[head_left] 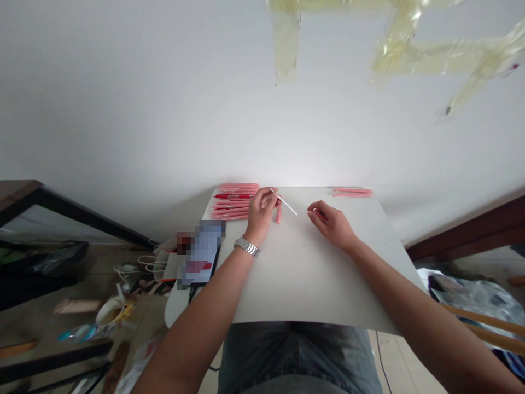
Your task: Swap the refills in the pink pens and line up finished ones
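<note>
My left hand, with a metal watch at its wrist, pinches a thin white stick that looks like a pen refill and slants down to the right. Just below those fingertips is a short pink tube; whether the hand also holds it I cannot tell. To the right, my right hand is closed over the table, its fingers curled around a reddish slim piece that they mostly hide. Beside my left hand lie rows of slim pink pens, with a red pen among them.
A few pink pens lie at the back right of the white table, against the wall. A blurred-out phone or tablet sits at the left edge. Cables, a cup and a bottle are lower left.
</note>
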Demonstrator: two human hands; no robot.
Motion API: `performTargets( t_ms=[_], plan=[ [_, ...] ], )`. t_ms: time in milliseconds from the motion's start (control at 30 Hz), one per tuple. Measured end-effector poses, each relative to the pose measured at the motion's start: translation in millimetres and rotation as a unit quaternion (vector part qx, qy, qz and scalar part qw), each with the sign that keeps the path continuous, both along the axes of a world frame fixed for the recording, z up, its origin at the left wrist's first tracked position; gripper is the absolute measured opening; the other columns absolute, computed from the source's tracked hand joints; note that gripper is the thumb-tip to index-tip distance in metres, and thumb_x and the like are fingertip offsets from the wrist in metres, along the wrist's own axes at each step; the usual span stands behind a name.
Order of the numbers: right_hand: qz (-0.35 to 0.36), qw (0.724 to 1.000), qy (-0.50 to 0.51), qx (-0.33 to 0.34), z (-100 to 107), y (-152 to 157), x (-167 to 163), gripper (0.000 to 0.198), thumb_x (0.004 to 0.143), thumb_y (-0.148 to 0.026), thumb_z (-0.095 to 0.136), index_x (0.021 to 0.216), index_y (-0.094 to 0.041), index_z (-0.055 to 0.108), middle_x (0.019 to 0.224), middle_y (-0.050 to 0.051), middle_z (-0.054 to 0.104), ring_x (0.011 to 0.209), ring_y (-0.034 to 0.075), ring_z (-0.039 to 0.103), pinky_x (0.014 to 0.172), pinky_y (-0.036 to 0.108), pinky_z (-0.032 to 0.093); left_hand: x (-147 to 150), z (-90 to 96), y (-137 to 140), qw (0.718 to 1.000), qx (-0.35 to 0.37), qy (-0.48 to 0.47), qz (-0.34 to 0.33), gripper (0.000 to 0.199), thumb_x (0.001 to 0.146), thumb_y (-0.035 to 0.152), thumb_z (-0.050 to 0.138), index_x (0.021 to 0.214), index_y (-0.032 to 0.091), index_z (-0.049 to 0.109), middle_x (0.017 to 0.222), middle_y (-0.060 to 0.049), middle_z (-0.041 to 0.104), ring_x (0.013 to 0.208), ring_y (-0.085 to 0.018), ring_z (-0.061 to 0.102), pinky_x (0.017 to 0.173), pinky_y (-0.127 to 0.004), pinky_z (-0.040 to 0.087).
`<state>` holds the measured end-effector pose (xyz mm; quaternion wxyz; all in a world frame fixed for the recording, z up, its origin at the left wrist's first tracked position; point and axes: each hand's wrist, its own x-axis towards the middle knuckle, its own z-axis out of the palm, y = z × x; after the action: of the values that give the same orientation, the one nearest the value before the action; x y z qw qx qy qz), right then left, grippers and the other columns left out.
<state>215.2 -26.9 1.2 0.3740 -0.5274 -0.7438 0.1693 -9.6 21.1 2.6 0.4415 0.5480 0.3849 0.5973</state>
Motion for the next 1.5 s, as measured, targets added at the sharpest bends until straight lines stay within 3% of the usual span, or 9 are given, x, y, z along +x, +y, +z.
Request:
performTargets(
  t_ms=[167, 300, 500, 900, 1167, 1500],
  plan=[
    [0.000, 1.000, -0.002, 0.001, -1, 0, 1, 0.025, 0.100, -0.046, 0.051, 0.104, -0.024, 0.064, 0.072, -0.001, 0.059, 0.063, 0.015, 0.051, 0.064, 0.027, 0.042, -5, -1.3, 5, 0.998, 0.014, 0.045, 0.031, 0.026, 0.095, 0.043, 0.065, 0.108, 0.020, 0.067, 0.096, -0.005, 0.070, 0.081, -0.015, 0.067, 0.074, -0.029, 0.059],
    [0.000, 1.000, -0.001, 0.000, 0, 0, 0, 0.024, 0.100, -0.045, 0.051, 0.104, -0.024, 0.063, 0.073, -0.002, 0.058, 0.063, 0.014, 0.051, 0.065, 0.027, 0.042, -11, -2.8, 8, 0.990, 0.033, 0.125, 0.058, 0.022, 0.095, 0.037, 0.063, 0.108, 0.020, 0.068, 0.098, -0.006, 0.072, 0.082, -0.017, 0.069, 0.076, -0.030, 0.058],
    [0.000, 1.000, 0.004, -0.007, 0, -1, -1, 0.023, 0.100, -0.044, 0.051, 0.103, -0.025, 0.063, 0.073, -0.001, 0.058, 0.064, 0.014, 0.051, 0.065, 0.027, 0.041, -17, -0.5, 4, 0.944, 0.065, 0.301, 0.123, 0.015, 0.094, 0.029, 0.064, 0.108, 0.025, 0.063, 0.081, 0.000, 0.070, 0.073, -0.017, 0.065, 0.072, -0.030, 0.050],
    [-0.002, 1.000, 0.007, -0.013, 0, -1, -2, 0.022, 0.100, -0.043, 0.052, 0.105, -0.024, 0.062, 0.073, -0.002, 0.058, 0.064, 0.014, 0.051, 0.066, 0.026, 0.041, -18, -6.6, 4, 0.883, 0.033, 0.452, 0.123, 0.012, 0.094, 0.027, 0.063, 0.105, 0.025, 0.059, 0.078, 0.001, 0.068, 0.072, -0.019, 0.062, 0.067, -0.029, 0.040],
    [-0.001, 1.000, 0.002, -0.016, 0, -1, -2, 0.022, 0.099, -0.043, 0.052, 0.103, -0.024, 0.062, 0.074, -0.002, 0.059, 0.065, 0.014, 0.052, 0.065, 0.026, 0.041, -16, -5.0, 4, 0.867, 0.032, 0.484, 0.114, 0.009, 0.094, 0.024, 0.063, 0.102, 0.024, 0.059, 0.081, -0.001, 0.069, 0.075, -0.019, 0.064, 0.067, -0.030, 0.041],
    [0.001, 1.000, 0.003, -0.013, 0, -1, -2, 0.022, 0.100, -0.043, 0.053, 0.104, -0.024, 0.063, 0.074, -0.002, 0.059, 0.065, 0.014, 0.051, 0.065, 0.026, 0.041, -16, -4.5, 3, 0.869, 0.049, 0.478, 0.122, 0.005, 0.096, 0.026, 0.061, 0.100, 0.023, 0.060, 0.081, -0.002, 0.068, 0.072, -0.019, 0.062, 0.066, -0.031, 0.040]
  ],
)
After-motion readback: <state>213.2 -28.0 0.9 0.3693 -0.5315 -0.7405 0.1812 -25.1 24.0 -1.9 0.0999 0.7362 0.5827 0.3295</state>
